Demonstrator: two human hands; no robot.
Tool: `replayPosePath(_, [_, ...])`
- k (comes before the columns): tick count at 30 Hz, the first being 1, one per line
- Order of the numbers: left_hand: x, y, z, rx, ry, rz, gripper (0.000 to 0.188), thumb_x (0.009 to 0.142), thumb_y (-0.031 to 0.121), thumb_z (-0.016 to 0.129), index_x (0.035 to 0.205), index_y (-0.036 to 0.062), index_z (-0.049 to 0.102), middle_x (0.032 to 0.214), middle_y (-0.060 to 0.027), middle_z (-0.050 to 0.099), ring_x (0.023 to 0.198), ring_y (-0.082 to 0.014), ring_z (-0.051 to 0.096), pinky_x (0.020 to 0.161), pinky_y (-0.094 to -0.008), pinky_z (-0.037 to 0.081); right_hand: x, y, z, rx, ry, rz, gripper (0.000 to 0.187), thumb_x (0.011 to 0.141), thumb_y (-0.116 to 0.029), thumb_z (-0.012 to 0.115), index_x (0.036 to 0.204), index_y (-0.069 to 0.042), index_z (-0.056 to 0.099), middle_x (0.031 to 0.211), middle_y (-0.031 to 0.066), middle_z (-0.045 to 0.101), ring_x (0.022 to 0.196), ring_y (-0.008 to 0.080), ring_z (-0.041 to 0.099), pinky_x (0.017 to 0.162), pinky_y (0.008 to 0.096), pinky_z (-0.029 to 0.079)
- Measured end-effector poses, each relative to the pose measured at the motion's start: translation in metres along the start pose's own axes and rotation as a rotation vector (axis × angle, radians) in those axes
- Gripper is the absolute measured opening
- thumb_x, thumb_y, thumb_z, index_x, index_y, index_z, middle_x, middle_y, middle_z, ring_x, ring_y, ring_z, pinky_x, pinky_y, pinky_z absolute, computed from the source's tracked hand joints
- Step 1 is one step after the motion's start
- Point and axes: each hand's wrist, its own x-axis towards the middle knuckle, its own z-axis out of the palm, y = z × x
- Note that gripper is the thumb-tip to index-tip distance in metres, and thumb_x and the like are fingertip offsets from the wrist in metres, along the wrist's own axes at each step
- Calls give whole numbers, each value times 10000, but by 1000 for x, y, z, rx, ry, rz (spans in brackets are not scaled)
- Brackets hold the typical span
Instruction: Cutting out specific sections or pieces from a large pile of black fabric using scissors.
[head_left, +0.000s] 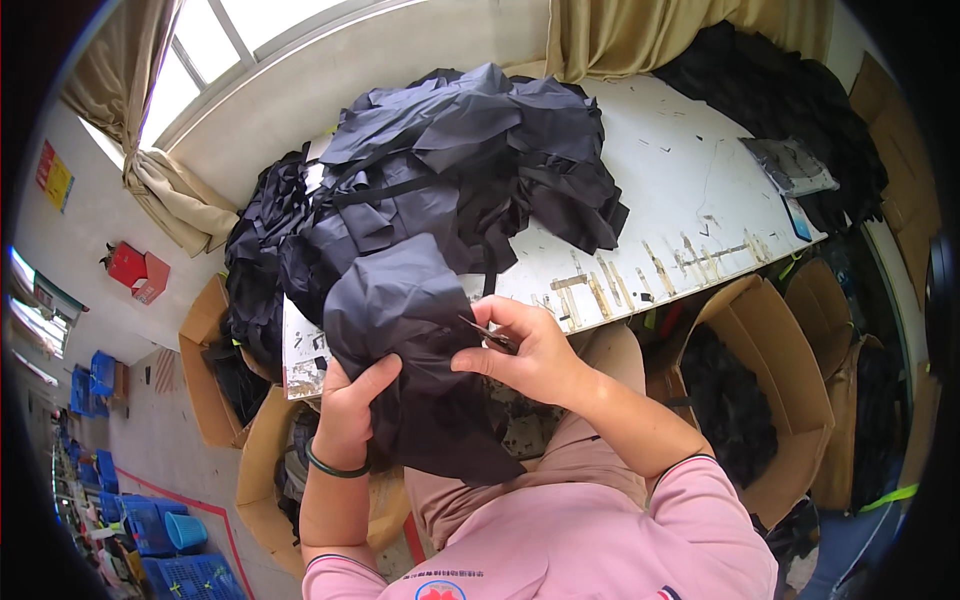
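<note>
While the left hand [352, 402] grips a dark cloth piece [398, 295] along its near left side, thumb lying across the front and fingers hidden behind, the right hand [525, 350] curls around small metal snips [492, 337] at the cloth's right edge. We note the blades pointing toward the cloth; whether they touch it, or stand parted or together, we cannot tell.

The cloth hangs above the lap, in front of the near edge of a white table [680, 170]. Its top overlaps the heap behind in our view, so we cannot say if the two meet.

Progress, as we judge it: this one piece is in hand and midway through handling. We see no clear cut or loose thread on it, so we cannot call it finished. A large cloth heap [440, 135] covers the table's left part, and a second dark pile [775, 95] lies at the far right corner, beside a clear packet [790, 165]. The open carton at right [790, 385] holds dark stuff too. Nothing we see separates worked pieces from unworked ones; if the big heap is unworked, we reckon much remains.
</note>
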Motion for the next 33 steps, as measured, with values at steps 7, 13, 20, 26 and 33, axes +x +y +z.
replayPosePath(7, [7, -27, -27, -65, 100, -235, 360, 867, 16, 598, 1223, -8, 551, 1184, -106, 618, 1078, -201, 598, 949, -325, 456, -23, 27, -24, 63, 65, 33, 104, 842, -103, 712, 816, -24, 651, 695, -61, 514, 644, 24, 421, 578, 220, 365])
replayPosePath(13, [12, -36, -37, 630, 338, 491, 159, 883, -2, 581, 1040, 18, 561, 1019, -93, 624, 942, -156, 576, 857, -295, 459, -42, 32, -26, 52, 99, 146, 132, 811, -84, 742, 794, -21, 628, 664, -68, 480, 642, 23, 416, 570, 205, 349])
replayPosePath(20, [1, -41, 34, 1105, -289, 545, 287, 754, 208, 772, 913, 33, 611, 851, -95, 637, 812, -288, 618, 950, -468, 434, -50, 24, -8, 26, 95, 16, 107, 807, -41, 736, 830, -9, 636, 720, -44, 558, 675, 24, 467, 598, 200, 394])
replayPosePath(26, [-1, -52, 21, 934, -425, 311, 191, 750, 96, 760, 860, 17, 625, 766, -112, 620, 730, -286, 612, 976, -437, 442, -58, 22, -15, 102, 108, 132, 91, 834, -76, 719, 849, -14, 654, 743, -47, 598, 703, 13, 489, 621, 191, 417])
replayPosePath(33, [-1, -49, 18, 889, -461, 298, 136, 760, 57, 737, 813, -9, 631, 702, -132, 592, 655, -297, 572, 717, -350, 494, -61, 23, -19, -25, 137, 37, 223, 818, -140, 747, 972, -36, 625, 876, -1, 616, 721, 41, 533, 622, 210, 425])
